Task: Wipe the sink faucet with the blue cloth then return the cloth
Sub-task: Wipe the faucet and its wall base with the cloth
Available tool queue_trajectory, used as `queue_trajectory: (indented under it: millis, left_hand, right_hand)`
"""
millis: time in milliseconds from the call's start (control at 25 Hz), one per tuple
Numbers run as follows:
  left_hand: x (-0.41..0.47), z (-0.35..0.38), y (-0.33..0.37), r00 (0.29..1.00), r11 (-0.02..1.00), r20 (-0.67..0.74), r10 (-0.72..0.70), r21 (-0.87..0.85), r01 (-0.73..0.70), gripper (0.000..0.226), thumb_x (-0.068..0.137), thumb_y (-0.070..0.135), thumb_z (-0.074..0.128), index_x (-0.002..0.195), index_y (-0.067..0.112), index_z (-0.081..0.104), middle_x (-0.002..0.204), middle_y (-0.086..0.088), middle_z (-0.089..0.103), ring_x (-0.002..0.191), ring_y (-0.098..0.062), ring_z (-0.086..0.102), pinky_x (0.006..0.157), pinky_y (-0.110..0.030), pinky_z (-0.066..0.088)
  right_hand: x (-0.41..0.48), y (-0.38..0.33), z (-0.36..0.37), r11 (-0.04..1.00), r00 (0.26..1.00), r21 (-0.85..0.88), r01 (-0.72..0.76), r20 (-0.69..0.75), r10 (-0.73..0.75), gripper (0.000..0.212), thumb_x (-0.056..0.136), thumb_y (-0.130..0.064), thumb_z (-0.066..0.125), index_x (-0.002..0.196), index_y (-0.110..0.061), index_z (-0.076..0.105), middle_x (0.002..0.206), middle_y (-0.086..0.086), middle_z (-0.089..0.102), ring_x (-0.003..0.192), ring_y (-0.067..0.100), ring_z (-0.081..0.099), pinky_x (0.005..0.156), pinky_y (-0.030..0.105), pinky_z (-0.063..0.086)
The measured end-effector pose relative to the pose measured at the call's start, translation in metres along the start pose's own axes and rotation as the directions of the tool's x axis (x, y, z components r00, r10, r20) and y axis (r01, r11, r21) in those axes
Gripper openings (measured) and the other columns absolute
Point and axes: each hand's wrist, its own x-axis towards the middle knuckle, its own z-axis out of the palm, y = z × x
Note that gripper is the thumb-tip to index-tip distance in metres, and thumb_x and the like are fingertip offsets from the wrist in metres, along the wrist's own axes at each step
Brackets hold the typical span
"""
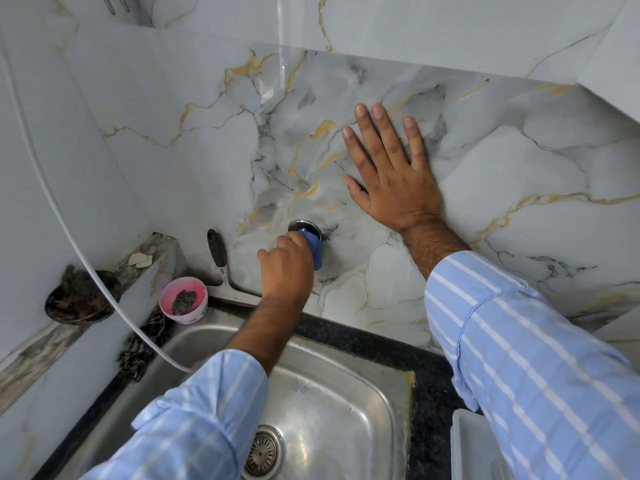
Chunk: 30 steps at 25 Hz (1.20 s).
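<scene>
Left hand (285, 268) gripping blue cloth (317, 252) against faucet (306, 230) chrome wall flange, right hand (391, 171) flat on marble wall right of faucet, steel sink (346, 403) below faucet, pink tub (183, 299) left of faucet

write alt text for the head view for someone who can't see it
A person's left hand presses a blue cloth against the chrome faucet base on a marble wall, above a steel sink. Their right hand rests flat on the wall.
</scene>
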Motion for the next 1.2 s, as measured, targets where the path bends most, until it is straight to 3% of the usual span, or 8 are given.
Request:
queue_trajectory:
  millis: [120, 240, 320, 520, 760, 960, 1040, 1200]
  left_hand:
    - [-0.010, 0.008, -0.012, 0.998, 0.965, -0.001, -0.058, -0.256, 0.056, 0.037, 0.096, 0.037, 0.055, 0.116, 0.006, 0.050, 0.101, -0.007, 0.063, 0.080, -0.029, 0.069, 0.068, -0.038, 0.050]
    - [-0.032, 0.019, -0.022, 0.983, 0.752, -0.010, -0.184, -0.645, 0.134, 0.031, 0.096, 0.046, 0.052, 0.106, 0.016, 0.046, 0.091, 0.000, 0.063, 0.074, -0.026, 0.064, 0.061, -0.035, 0.047]
    - [-0.050, 0.029, -0.026, 0.973, 0.633, 0.016, -0.231, -0.757, 0.163, 0.027, 0.095, 0.048, 0.052, 0.105, 0.026, 0.041, 0.086, 0.006, 0.062, 0.072, -0.021, 0.064, 0.060, -0.031, 0.044]
    - [-0.061, 0.051, -0.032, 0.972, 0.578, -0.005, -0.235, -0.805, 0.135, 0.033, 0.094, 0.047, 0.056, 0.113, 0.025, 0.041, 0.090, 0.004, 0.064, 0.073, -0.020, 0.063, 0.060, -0.031, 0.045]
    - [-0.071, 0.062, -0.040, 0.982, 0.481, 0.028, -0.185, -0.869, 0.116, 0.043, 0.087, 0.043, 0.066, 0.118, 0.022, 0.044, 0.089, 0.010, 0.063, 0.076, -0.005, 0.062, 0.062, -0.028, 0.049]
    - [-0.079, 0.067, -0.038, 0.965, 0.407, 0.101, -0.242, -0.892, 0.195, 0.043, 0.081, 0.039, 0.075, 0.110, 0.025, 0.047, 0.086, 0.017, 0.062, 0.076, 0.005, 0.061, 0.058, -0.011, 0.043]
    - [-0.099, 0.077, -0.039, 0.949, 0.339, 0.215, -0.229, -0.896, 0.285, 0.040, 0.081, 0.034, 0.077, 0.109, 0.022, 0.053, 0.089, 0.011, 0.066, 0.080, -0.004, 0.065, 0.064, -0.020, 0.052]
    - [-0.152, 0.088, -0.048, 0.922, 0.326, 0.360, -0.144, -0.862, 0.388, 0.039, 0.082, 0.028, 0.079, 0.113, 0.020, 0.057, 0.099, -0.001, 0.070, 0.086, -0.019, 0.070, 0.069, -0.036, 0.060]
  right_hand:
    - [0.001, 0.000, 0.001, 1.000, 1.000, 0.009, -0.005, 0.004, 0.005, 0.068, 0.115, -0.051, 0.033, 0.172, -0.014, 0.026, 0.177, 0.012, 0.023, 0.163, 0.032, 0.031, 0.134, 0.054, -0.005]
    - [0.001, 0.000, -0.001, 1.000, 1.000, 0.008, -0.003, 0.008, 0.003, 0.068, 0.114, -0.050, 0.034, 0.172, -0.014, 0.027, 0.177, 0.012, 0.025, 0.163, 0.032, 0.032, 0.134, 0.054, -0.003]
    - [0.001, 0.001, 0.000, 1.000, 1.000, 0.009, -0.005, 0.008, 0.005, 0.068, 0.114, -0.050, 0.034, 0.171, -0.014, 0.028, 0.176, 0.012, 0.027, 0.162, 0.031, 0.033, 0.133, 0.055, -0.001]
    - [0.002, 0.001, -0.002, 1.000, 1.000, 0.025, -0.014, 0.027, 0.014, 0.067, 0.114, -0.050, 0.034, 0.171, -0.014, 0.029, 0.176, 0.012, 0.028, 0.162, 0.031, 0.033, 0.133, 0.055, 0.000]
    - [0.002, 0.001, -0.006, 1.000, 0.999, -0.011, -0.005, 0.046, 0.006, 0.067, 0.113, -0.050, 0.035, 0.170, -0.015, 0.030, 0.175, 0.012, 0.030, 0.162, 0.030, 0.035, 0.133, 0.054, 0.005]
    - [0.004, -0.001, -0.009, 1.000, 0.998, -0.008, 0.007, 0.066, -0.006, 0.068, 0.113, -0.050, 0.036, 0.170, -0.014, 0.032, 0.174, 0.012, 0.032, 0.161, 0.031, 0.037, 0.131, 0.056, 0.016]
    - [0.004, 0.001, -0.015, 0.999, 0.995, -0.042, 0.004, 0.102, 0.000, 0.069, 0.113, -0.051, 0.037, 0.171, -0.014, 0.029, 0.175, 0.012, 0.030, 0.162, 0.031, 0.035, 0.131, 0.056, 0.017]
    - [0.012, -0.008, -0.041, 0.997, 0.967, 0.022, -0.075, 0.247, 0.067, 0.074, 0.107, -0.045, 0.044, 0.171, -0.012, 0.025, 0.178, 0.015, 0.021, 0.165, 0.034, 0.026, 0.132, 0.060, 0.015]
